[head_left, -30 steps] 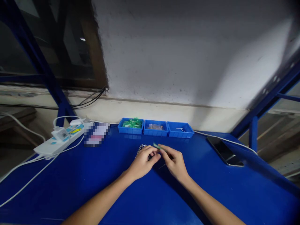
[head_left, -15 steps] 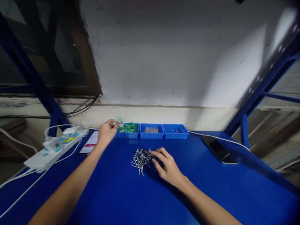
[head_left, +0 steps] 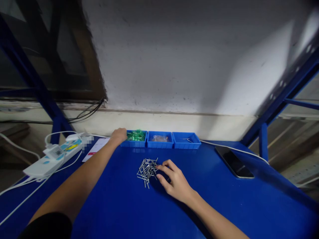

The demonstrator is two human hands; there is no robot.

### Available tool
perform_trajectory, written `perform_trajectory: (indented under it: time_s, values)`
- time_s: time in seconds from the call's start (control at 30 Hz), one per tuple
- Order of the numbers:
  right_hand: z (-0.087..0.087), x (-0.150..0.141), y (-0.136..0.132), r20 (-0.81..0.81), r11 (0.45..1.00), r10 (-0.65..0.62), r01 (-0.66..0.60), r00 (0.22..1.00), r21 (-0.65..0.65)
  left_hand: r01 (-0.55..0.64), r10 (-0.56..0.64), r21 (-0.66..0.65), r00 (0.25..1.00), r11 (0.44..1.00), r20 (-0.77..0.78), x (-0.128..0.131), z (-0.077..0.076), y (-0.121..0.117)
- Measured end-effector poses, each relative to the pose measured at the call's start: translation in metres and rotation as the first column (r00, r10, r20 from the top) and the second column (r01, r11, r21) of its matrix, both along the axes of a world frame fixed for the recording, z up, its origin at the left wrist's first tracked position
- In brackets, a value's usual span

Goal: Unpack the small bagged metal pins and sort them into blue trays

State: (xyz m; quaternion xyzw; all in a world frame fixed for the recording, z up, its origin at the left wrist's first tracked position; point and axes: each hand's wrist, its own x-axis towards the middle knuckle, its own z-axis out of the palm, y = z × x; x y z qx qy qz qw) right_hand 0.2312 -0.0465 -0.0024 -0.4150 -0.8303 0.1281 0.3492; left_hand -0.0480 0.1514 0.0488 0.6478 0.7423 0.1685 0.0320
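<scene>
A loose pile of thin silvery metal pins (head_left: 147,169), looking like pop rivets, lies on the blue table. My right hand (head_left: 175,182) is at the pile's right edge, thumb and forefinger apart, fingertips at the nearest pins. My left hand (head_left: 119,135) reaches to the left end of a blue bin (head_left: 134,144) that holds green plastic packets (head_left: 137,135). Its fingers are hidden behind the back of the hand, so whatever they hold does not show.
Beside that bin stand a middle blue bin (head_left: 160,145) with clear plastic packets and a right one (head_left: 187,145) with a few pins. A dark phone (head_left: 234,162) lies right. At left are a white-screened phone (head_left: 96,149) and a power strip (head_left: 53,159) with trailing cables.
My left hand, which pinched a small greenish packet above the left bin, has moved forward and lower, hiding its fingers. My right hand stays by the pins. The view has shifted slightly.
</scene>
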Motion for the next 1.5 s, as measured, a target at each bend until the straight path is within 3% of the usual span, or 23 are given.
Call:
perform_trajectory:
  time_s: [0.17,0.27,0.3,0.33,0.37,0.43,0.53,0.77,1.0,1.17,1.3,1.4,1.5]
  values:
    - [-0.002,0.002,0.003,0.006,1.0,-0.017,0.017,1.0,-0.007,-0.032,0.031,-0.025,0.999,0.999,-0.03,0.006,-0.01,-0.021]
    - [-0.004,0.003,0.007,0.052,0.999,-0.048,0.049,0.997,-0.012,-0.047,0.049,0.155,0.999,0.987,-0.013,0.017,-0.023,-0.056]
    - [-0.005,0.004,0.008,0.081,0.998,-0.059,0.06,0.995,-0.012,-0.036,0.028,0.305,0.999,0.952,0.03,0.023,-0.03,-0.071]
    - [-0.006,0.005,0.009,0.113,0.997,-0.069,0.071,0.991,-0.011,0.032,-0.058,0.374,0.997,0.927,0.059,0.029,-0.037,-0.086]
    - [-0.008,0.005,0.009,0.146,0.997,-0.077,0.079,0.986,-0.011,0.15,-0.186,0.36,0.98,0.921,0.068,0.036,-0.045,-0.1]
    - [-0.009,0.007,0.01,0.204,0.995,-0.085,0.092,0.975,-0.027,0.389,-0.409,0.214,0.91,0.896,0.062,0.051,-0.057,-0.125]
    - [-0.01,0.006,0.009,0.27,0.991,-0.081,0.107,0.959,-0.082,0.487,-0.496,0.102,0.864,0.867,0.089,0.069,-0.067,-0.148]
    - [-0.012,0.004,0.008,0.339,0.986,-0.034,0.086,0.94,-0.14,0.488,-0.501,0.115,0.833,0.865,0.235,0.079,-0.072,-0.151]
    - [-0.013,0.003,0.011,0.175,0.998,-0.051,0.058,0.983,-0.033,0.407,-0.481,0.305,0.845,0.861,0.232,0.078,-0.063,-0.153]
    - [-0.014,0.004,0.013,0.047,0.996,-0.057,0.054,0.997,0.077,0.488,-0.577,0.314,0.741,0.814,0.344,0.088,-0.054,-0.165]
    - [-0.013,0.004,0.012,-0.001,0.991,-0.011,0.011,1.0,0.131,0.51,-0.583,0.285,0.735,0.812,0.346,0.095,-0.052,-0.172]
    - [-0.011,0.003,0.01,-0.037,0.991,-0.022,0.027,0.999,0.13,0.526,-0.605,0.299,0.676,0.796,0.421,0.095,-0.049,-0.175]
    - [-0.01,0.003,0.009,-0.08,0.993,-0.028,0.036,0.996,0.111,0.57,-0.67,0.352,0.613,0.742,0.42,0.093,-0.045,-0.178]
